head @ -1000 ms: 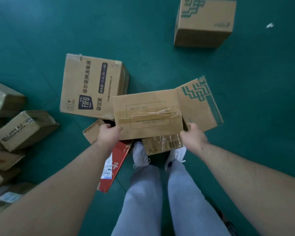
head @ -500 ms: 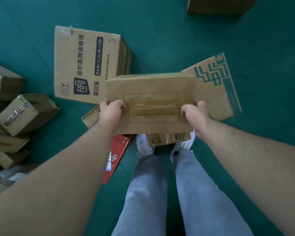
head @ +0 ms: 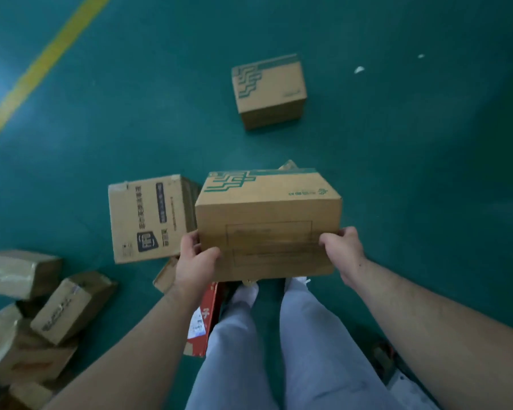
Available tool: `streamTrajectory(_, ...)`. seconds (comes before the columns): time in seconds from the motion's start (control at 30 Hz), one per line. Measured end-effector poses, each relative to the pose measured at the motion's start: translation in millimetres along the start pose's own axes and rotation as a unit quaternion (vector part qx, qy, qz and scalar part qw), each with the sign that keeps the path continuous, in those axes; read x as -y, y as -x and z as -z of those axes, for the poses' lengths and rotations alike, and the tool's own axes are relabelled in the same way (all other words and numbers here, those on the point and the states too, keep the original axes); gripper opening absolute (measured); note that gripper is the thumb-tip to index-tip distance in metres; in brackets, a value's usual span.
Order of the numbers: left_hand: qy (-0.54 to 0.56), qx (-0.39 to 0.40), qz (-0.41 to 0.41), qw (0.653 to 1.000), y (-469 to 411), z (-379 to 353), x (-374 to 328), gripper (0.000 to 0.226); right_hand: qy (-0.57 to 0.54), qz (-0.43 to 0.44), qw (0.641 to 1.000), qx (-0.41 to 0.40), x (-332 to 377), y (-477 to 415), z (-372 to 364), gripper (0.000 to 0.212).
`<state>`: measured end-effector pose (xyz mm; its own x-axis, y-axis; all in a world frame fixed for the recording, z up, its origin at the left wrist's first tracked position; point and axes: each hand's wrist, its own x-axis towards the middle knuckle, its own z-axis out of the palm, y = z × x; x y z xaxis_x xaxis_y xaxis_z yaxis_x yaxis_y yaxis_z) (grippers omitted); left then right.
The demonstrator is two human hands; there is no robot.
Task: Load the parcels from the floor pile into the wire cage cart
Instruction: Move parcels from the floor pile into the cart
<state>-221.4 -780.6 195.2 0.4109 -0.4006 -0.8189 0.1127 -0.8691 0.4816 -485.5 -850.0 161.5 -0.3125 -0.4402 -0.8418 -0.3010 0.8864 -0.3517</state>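
Parcel (head: 267, 220), a green-printed carton, is held clear of the floor (head: 427, 173) above the person's feet. Left hand (head: 194, 261) grips its 9 o'clock edge, right hand (head: 342, 250) its 3 o'clock edge, fingers curled. Floor pile (head: 42, 306) lies at 8 o'clock, a matching box (head: 268, 90) at 12 o'clock.

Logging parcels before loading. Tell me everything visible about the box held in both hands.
The held box is brown cardboard, rectangular, closed, with a green stepped pattern on its far face and a faint printed frame on the near face. It is off the floor; the left hand and right hand grip its two ends.
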Motion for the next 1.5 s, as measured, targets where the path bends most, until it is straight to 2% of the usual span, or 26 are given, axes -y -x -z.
streamTrajectory(0.1,-0.063,0.08,-0.073,0.992,41.3,-0.4,-17.4,0.061,-0.03,-0.018,0.999,-0.023,-27.0,49.6,35.1,0.034)
streamTrajectory(0.13,-0.087,0.101,-0.093,0.987,52.3,-0.8,-22.6,0.063,-0.039,-0.021,0.998,-0.033,-40.9,64.3,43.4,0.044)
streamTrajectory(0.2,-0.158,0.15,-0.127,0.968,73.4,-5.1,-29.0,0.067,-0.079,-0.035,0.995,-0.054,-75.8,100.3,62.3,0.078)
streamTrajectory(0.27,-0.233,0.192,-0.151,0.941,86.4,-9.4,-31.9,0.075,-0.094,-0.056,0.992,-0.062,-113.2,129.2,72.9,0.096)
streamTrajectory(0.4,-0.318,0.304,-0.192,0.877,120.4,-34.8,-13.2,0.084,-0.194,-0.094,0.973,-0.086,-202.7,210.1,93.6,0.1)
streamTrajectory(0.47,-0.364,0.328,-0.2,0.848,145.1,-50.3,-1.3,0.073,-0.253,-0.111,0.958,-0.081,-246.6,244.1,96.1,0.105)
streamTrajectory(0.57,-0.445,0.388,-0.196,0.783,210.4,-77.6,28.1,0.027,-0.348,-0.175,0.914,-0.117,-332.6,290.7,92.5,0.096)
streamTrajectory(0.6,-0.465,0.399,-0.197,0.765,227.5,-86.4,40.7,0.022,-0.37,-0.191,0.899,-0.132,-357.3,307.6,91.1,0.09)
streamTrajectory(0.7,-0.517,0.437,-0.226,0.7,280.2,-107.8,88.4,0.034,-0.416,-0.227,0.867,-0.157,-427.2,360.6,81.6,0.07)
streamTrajectory(0.73,-0.52,0.449,-0.244,0.684,295.8,-114.2,106.0,0.033,-0.437,-0.23,0.853,-0.172,-451.7,373.7,74.8,0.07)
streamTrajectory(0.8,-0.537,0.468,-0.269,0.648,338.3,-123.8,145.2,0.015,-0.467,-0.232,0.826,-0.213,-498.2,400.0,60.2,0.071)
streamTrajectory(0.9,-0.576,0.487,-0.271,0.598,403.7,-134.4,222.8,0.016,-0.502,-0.237,0.8,-0.229,-575.8,442.1,32.6,0.064)
streamTrajectory(0.93,-0.595,0.474,-0.271,0.589,423.1,-138.3,250.7,0.023,-0.521,-0.243,0.785,-0.23,-601.4,456.7,22.4,0.06)
streamTrajectory(0.97,-0.621,0.459,-0.264,0.578,439.8,-144.3,280.3,0.04,-0.536,-0.252,0.77,-0.238,-628.7,471.2,12.8,0.056)
streamTrajectory(1.03,-0.644,0.442,-0.178,0.599,466.5,-153.6,343.0,0.058,-0.552,-0.271,0.746,-0.257,-684.3,495.6,-7.6,0.054)
streamTrajectory(1.07,-0.646,0.427,-0.156,0.613,472.2,-158.2,374.2,0.058,-0.558,-0.279,0.738,-0.258,-710.0,505.6,-16.6,0.054)
streamTrajectory(1.13,-0.657,0.401,-0.155,0.619,490.7,-160.1,435.1,0.048,-0.554,-0.29,0.736,-0.261,-757.7,527.2,-30.9,0.055)
streamTrajectory(1.2,-0.66,0.388,-0.193,0.614,506.5,-164.8,492.5,0.039,-0.543,-0.304,0.734,-0.272,-805.6,547.9,-41.2,0.055)
streamTrajectory(1.27,-0.667,0.382,-0.135,0.625,534.4,-162.3,538.0,0.03,-0.549,-0.31,0.722,-0.285,-846.7,564.1,-48.0,0.057)
streamTrajectory(1.3,-0.691,0.381,-0.103,0.605,554.0,-157.7,561.5,0.026,-0.563,-0.308,0.709,-0.292,-870.1,573.1,-50.5,0.056)
streamTrajectory(1.37,-0.717,0.364,-0.051,0.593,576.0,-152.7,583.8,0.028,-0.579,-0.297,0.693,-0.309,-896.8,580.3,-52.2,0.051)
streamTrajectory(1.43,-0.738,0.346,-0.047,0.577,588.2,-157.0,609.0,0.037,-0.594,-0.297,0.673,-0.325,-923.8,586.7,-51.4,0.049)
streamTrajectory(1.5,-0.726,0.353,-0.02,0.59,589.2,-173.6,628.8,0.071,-0.613,-0.281,0.65,-0.35,-943.7,584.4,-49.2,0.046)
